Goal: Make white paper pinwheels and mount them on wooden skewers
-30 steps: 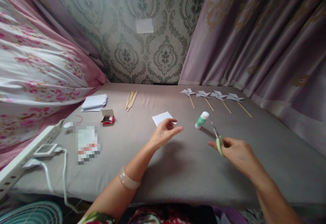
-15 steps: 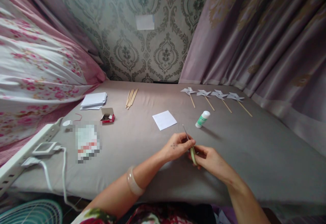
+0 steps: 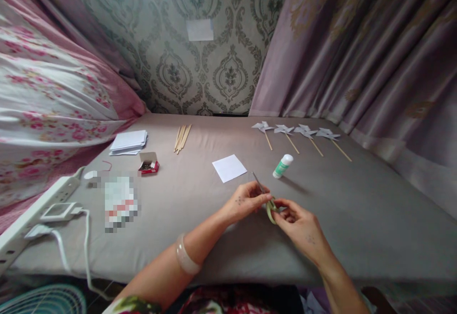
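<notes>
One pair of scissors (image 3: pixel 270 211), head view: I see it over the grey cloth (image 3: pixel 178 199), tip pointing away.
Left hand (image 3: pixel 250 197): pinches the blades (image 3: pixel 257 182).
Right hand (image 3: pixel 298 221): pinches the green handles (image 3: pixel 272 219).
White paper square (image 3: pixel 229 168): flat beyond the left hand.

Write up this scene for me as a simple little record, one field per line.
Left hand: gripping the scissors near the blades
Right hand: at the scissors' pale green handles
Scissors' tips: pointing away from the person
Nearby: white paper square, lying flat; glue stick, standing
Far right: four pinwheels in a row
Far left: paper stack, open red box
Between: wooden sticks, bunched
</notes>
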`<move>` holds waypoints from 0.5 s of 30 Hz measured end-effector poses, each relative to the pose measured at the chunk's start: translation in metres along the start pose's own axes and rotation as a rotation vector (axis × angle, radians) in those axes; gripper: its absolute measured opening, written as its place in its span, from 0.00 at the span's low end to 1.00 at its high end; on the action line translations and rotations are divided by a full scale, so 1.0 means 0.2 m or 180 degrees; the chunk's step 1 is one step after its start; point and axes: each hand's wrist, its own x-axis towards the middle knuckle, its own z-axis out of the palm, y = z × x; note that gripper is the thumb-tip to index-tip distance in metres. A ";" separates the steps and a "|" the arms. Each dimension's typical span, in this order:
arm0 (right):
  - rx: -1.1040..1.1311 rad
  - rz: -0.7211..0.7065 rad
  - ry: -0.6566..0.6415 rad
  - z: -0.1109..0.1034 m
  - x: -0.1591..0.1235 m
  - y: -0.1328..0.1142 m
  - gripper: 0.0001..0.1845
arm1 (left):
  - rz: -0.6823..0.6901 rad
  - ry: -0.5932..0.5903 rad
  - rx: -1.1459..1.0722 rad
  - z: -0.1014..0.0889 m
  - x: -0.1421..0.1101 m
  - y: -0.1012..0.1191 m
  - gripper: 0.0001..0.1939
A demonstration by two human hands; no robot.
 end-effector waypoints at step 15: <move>-0.2638 0.0981 0.0944 -0.58 0.28 0.41 0.19 | 0.0799 0.0766 0.4470 -0.21 0.02 -0.06 0.18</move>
